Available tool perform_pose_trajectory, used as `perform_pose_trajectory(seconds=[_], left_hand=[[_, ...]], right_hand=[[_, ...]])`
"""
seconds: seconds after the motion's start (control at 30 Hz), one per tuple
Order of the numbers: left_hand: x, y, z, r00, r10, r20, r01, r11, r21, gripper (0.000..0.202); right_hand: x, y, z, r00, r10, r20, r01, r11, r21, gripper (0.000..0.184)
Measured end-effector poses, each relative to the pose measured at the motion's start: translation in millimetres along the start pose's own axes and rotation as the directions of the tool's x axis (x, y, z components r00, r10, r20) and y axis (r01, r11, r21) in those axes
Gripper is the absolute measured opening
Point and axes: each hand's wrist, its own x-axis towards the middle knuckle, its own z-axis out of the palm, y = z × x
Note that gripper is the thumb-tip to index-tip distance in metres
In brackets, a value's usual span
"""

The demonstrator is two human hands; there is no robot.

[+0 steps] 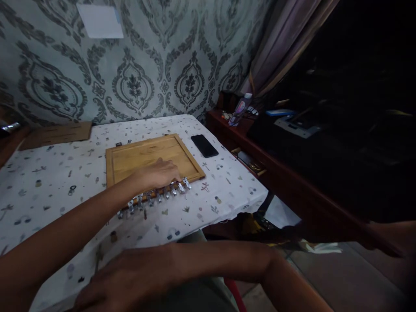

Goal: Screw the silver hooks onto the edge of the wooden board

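Now, with twelve o'clock towards the wall and the wooden board (146, 158) as the dial's centre, here's the picture: the board rests flat on the patterned tablecloth (81, 162), its raised frame catching the dim light; along its near side runs a row of metal clips (150, 199), from about seven o'clock round to four; the left forearm lies in from eight o'clock, and the left hand (162, 172) is over the near part of the board, palm down and fingers curled, fingertips right at the clips near four o'clock; whether those fingers pinch a clip or merely touch one, I can't tell, because the hand covers the spot; between six and seven o'clock, much closer to us, the right hand (121, 277) is a blur above the near side of the table, well apart from the board, and I can't tell whether its grip is wide, narrow or on anything; between two and three o'clock a dark phone (204, 146) lies near the board; further out at two stands a bottle (238, 113) on the dark red wooden furniture (273, 160); between nine and ten, a piece of cardboard (60, 135) lies on the cloth; and up at eleven, a pale rectangle (101, 21) shows against the patterned wallpaper (133, 84).
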Motion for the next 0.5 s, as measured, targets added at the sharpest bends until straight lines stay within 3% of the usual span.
perform_pose_trajectory(seconds=[0.03,0.07,0.13,0.17,0.23,0.3,0.4,0.43,0.47,0.5], left_hand=[[0.3,0.3,0.1,1.0,0.002,-0.003,-0.002,1.0,-0.006,0.035],[0.6,0.7,0.2,1.0,0.003,-0.006,-0.003,1.0,-0.011,0.035],[1.0,1.8,0.2,1.0,-0.003,-0.014,0.003,1.0,-0.021,0.036],[1.3,2.5,0.2,1.0,-0.006,-0.017,0.006,1.0,-0.026,0.036],[2.1,3.4,0.1,1.0,-0.01,-0.013,0.009,0.999,-0.038,0.033],[3.1,3.5,0.2,1.0,-0.014,-0.002,0.014,0.999,-0.048,0.029],[4.0,2.0,1.5,1.0,-0.021,0.003,0.021,0.998,-0.054,0.029],[4.0,1.3,2.3,1.0,-0.022,0.0,0.022,0.998,-0.056,0.03],[3.7,0.6,3.2,1.0,-0.021,-0.006,0.021,0.998,-0.057,0.03],[3.3,0.1,4.1,1.0,-0.02,-0.015,0.019,0.998,-0.057,0.031]], right_hand=[[-13.2,-3.7,-1.5,0.996,-0.033,-0.079,0.041,0.994,0.099,0.035],[-27.5,-7.5,-3.2,0.989,0.019,-0.149,0.012,0.979,0.204,0.032],[-58.0,-15.4,-8.5,0.969,0.1,-0.227,-0.041,0.967,0.25,0.032],[-73.4,-18.9,-12.3,0.912,0.212,-0.352,-0.102,0.947,0.306,0.029],[-102.7,-22.3,-21.7,0.721,0.388,-0.575,-0.17,0.903,0.395,0.025],[-127.9,-18.0,-31.5,0.446,0.555,-0.702,-0.3,0.832,0.466,0.017],[-154.6,5.3,-40.4,0.018,0.567,-0.824,-0.377,0.767,0.519,0.018],[-160.6,15.9,-41.2,-0.066,0.545,-0.836,-0.402,0.752,0.522,0.022],[-165.3,26.8,-41.1,-0.107,0.532,-0.84,-0.426,0.739,0.522,0.026],[-168.6,37.3,-40.2,-0.119,0.531,-0.839,-0.45,0.725,0.522,0.028]])
